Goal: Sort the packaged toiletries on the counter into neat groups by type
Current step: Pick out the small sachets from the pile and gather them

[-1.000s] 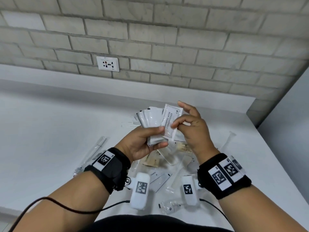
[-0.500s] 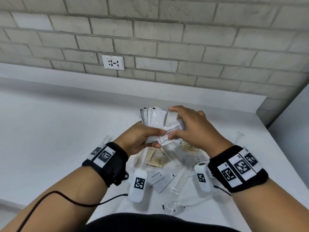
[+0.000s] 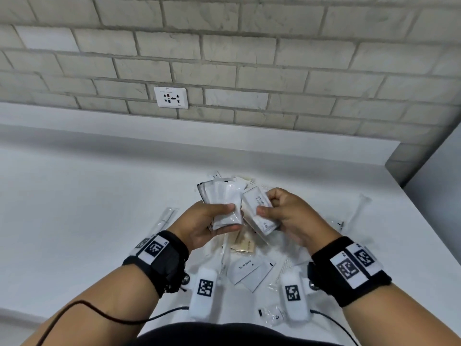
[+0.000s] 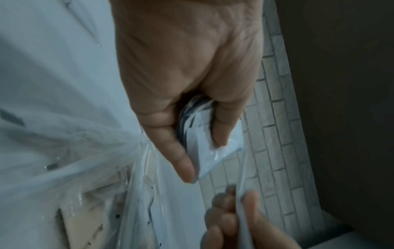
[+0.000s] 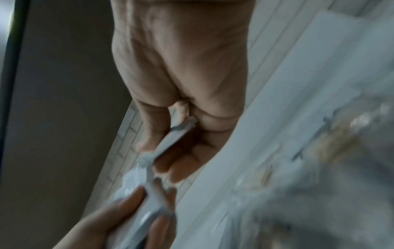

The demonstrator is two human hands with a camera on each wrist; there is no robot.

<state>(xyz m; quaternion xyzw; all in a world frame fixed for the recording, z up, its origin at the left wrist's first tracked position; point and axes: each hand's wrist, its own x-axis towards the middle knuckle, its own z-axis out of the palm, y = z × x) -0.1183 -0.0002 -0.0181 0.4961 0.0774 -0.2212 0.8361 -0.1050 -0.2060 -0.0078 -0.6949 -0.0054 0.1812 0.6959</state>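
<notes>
My left hand (image 3: 214, 218) grips a fanned stack of white sachets (image 3: 224, 198) above the counter; the left wrist view shows the stack (image 4: 198, 128) pinched between thumb and fingers. Right beside it, my right hand (image 3: 279, 213) pinches a single white shampoo sachet (image 3: 259, 211), tilted, its left edge close to the stack. In the right wrist view that sachet (image 5: 170, 139) sits edge-on between thumb and fingers, blurred. Under the hands lie beige packets (image 3: 243, 243), a white toothpaste sachet (image 3: 245, 267) and clear-wrapped items.
The white counter (image 3: 74, 208) runs to a raised back ledge under a brick wall with a socket (image 3: 171, 97). A clear-wrapped stick (image 3: 164, 218) lies left of the pile, another clear wrapper (image 3: 359, 208) to the right, and a small clear packet (image 3: 270, 314) near my body.
My right hand has swung the shampoo sachet from upright in front of the stack down to the stack's right side. The left hand keeps its hold on the stack.
</notes>
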